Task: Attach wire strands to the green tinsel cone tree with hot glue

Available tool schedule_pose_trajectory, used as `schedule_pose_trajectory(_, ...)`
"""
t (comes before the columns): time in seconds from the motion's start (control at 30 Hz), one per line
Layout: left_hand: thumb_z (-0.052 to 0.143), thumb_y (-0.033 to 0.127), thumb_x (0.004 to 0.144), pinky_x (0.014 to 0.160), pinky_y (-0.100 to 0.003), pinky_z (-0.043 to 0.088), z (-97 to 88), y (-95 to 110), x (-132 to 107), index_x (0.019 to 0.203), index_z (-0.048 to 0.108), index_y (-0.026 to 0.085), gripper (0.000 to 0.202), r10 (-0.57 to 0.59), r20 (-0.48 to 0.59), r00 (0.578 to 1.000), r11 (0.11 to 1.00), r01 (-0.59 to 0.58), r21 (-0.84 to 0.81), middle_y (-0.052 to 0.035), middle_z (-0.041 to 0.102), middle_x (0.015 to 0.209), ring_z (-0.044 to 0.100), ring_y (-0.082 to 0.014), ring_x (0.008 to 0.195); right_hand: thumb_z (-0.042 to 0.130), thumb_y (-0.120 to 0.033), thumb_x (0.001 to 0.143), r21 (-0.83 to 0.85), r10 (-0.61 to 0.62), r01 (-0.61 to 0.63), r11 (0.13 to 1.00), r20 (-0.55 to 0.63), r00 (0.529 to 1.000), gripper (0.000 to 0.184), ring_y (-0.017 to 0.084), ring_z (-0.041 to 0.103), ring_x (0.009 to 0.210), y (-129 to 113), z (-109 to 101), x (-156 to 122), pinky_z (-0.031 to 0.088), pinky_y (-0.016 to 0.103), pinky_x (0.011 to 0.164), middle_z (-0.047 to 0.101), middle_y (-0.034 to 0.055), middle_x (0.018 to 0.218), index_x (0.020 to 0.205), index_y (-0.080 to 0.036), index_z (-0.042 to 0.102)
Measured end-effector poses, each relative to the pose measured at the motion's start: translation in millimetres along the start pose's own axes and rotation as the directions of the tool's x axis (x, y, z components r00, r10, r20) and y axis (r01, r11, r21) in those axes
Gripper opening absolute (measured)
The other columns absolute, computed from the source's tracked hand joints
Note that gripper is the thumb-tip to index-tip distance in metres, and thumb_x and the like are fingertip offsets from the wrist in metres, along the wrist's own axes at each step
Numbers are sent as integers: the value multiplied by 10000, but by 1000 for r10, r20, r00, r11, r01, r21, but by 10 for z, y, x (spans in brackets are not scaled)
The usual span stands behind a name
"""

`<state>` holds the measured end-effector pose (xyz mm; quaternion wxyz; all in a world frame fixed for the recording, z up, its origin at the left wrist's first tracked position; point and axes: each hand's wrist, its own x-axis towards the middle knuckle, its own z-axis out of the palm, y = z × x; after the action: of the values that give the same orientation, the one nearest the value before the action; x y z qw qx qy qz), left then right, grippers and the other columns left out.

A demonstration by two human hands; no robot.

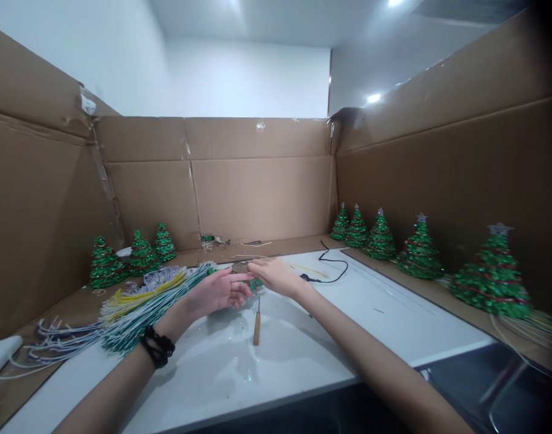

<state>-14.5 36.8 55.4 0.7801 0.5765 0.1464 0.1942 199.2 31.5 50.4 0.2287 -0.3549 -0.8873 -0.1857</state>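
A small green Christmas tree (254, 283) with red trim lies on the white table, mostly hidden behind my hands. My left hand (224, 290), with a black band at its wrist, is in front of it, palm partly up. Its fingers are apart and loosely bent, the index finger reaching toward my other hand. From the right, my right hand (274, 275) comes over the tree, fingers pressed together in a pinch; what is between them is hidden. Just below the hands lies an awl-like tool (256, 328) with a wooden handle and thin metal shaft.
Bundled green, yellow and white wire ties (140, 310) lie left of my hands. Finished-looking trees stand along the left (106, 262) and right (495, 277) cardboard walls. A black cable (336, 279) and yellow ties are at the back right. Cardboard (262, 193) encloses the table (203, 386).
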Motion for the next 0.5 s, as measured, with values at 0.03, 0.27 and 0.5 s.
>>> schedule_pose_trajectory(0.03,346,441,918,704,-290,364,-5,0,-9,1206,515,70,500,-2,14,1000,1000,2,-6,-103,606,903,532,-165,738,416,-119,906,21,8,-8,1000,-1,1000,135,112,462,646,-10,3,1,252,223,578,559,5,753,815,-181,495)
schedule_pose_trajectory(0.27,314,437,920,717,-303,365,-46,12,-46,1259,479,70,526,-15,41,999,1000,14,11,-113,597,938,531,-176,769,369,-181,939,133,101,-99,986,-9,995,141,118,454,622,-66,48,0,269,223,570,549,13,758,829,-186,456)
schedule_pose_trajectory(0.5,403,447,891,688,-285,406,-74,15,-56,1321,428,160,518,-7,22,1000,984,3,178,-89,610,947,551,-164,779,276,-241,962,313,214,-187,931,-54,975,208,124,436,606,-118,39,21,312,225,579,491,-2,713,781,-204,371)
